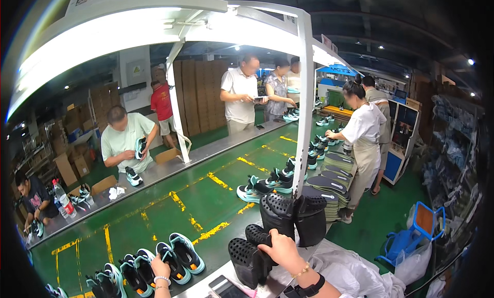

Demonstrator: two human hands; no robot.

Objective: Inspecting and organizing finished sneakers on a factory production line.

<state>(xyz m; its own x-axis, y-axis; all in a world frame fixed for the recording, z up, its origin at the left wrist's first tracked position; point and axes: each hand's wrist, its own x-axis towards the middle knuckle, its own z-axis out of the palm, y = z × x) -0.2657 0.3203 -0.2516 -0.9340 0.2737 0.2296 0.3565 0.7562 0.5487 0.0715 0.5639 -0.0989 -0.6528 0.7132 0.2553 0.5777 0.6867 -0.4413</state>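
Head view, shoes: the row of shoes (185, 253) is sitting at the lower left, upright on the green tabletop (213, 210).
Stage of work: it is looking partway along; these shoes are already wearing their soles, yet all are standing loose and unboxed. What is remaining beyond that, the view is not showing.
Left hand: the left hand (160, 269) is reaching into the row at the lower left, fingers touching a shoe; whether its grip is closing on it, I cannot tell.
Right hand: at lower centre, the right hand (283, 251) is bending its fingers over a black perforated form (256, 235), its grip nearly closed around the edge.
Black forms: taller perforated forms (277, 210) are standing just behind, rounded, smooth and rubbery-looking.
Shoe textures: dark fabric-like uppers are meeting pale, sculpted soles with aqua and orange accents.
Cloth: white cloth (355, 269) is lying crumpled at the lower right.
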